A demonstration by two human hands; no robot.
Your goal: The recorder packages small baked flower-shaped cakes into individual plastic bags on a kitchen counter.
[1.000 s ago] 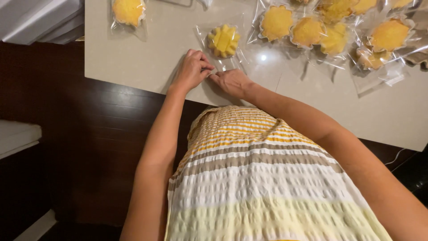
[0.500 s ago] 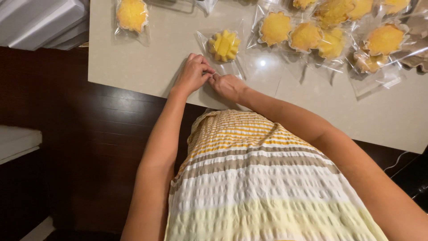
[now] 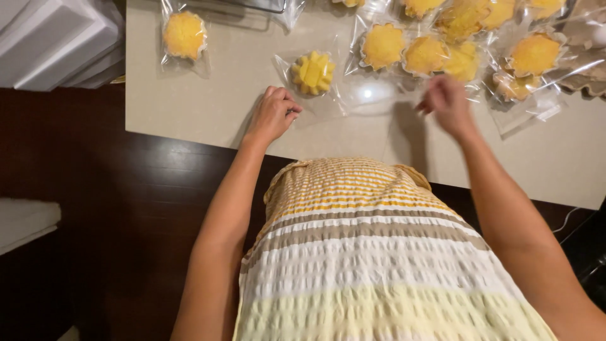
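Your counter (image 3: 208,113) is a pale slab over dark flooring (image 3: 95,208), with white boxes (image 3: 57,38) off its left edge. Bagged yellow cakes (image 3: 442,50) crowd the far right; one lone bagged cake (image 3: 184,35) sits at the far left. Your bagged flower-shaped cake (image 3: 312,72) lies mid-counter, near the front edge. Keep your left hand (image 3: 273,115), fingers curled and pressing its clear flap, steady. Your right hand (image 3: 447,101) is blurred; I cannot tell its grip.

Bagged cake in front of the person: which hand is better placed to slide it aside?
Left, probably. The left hand rests at the bag's near-left corner, beside the bagged cake. The right hand is lifted, blurred, and further right near the pile of bagged cakes.
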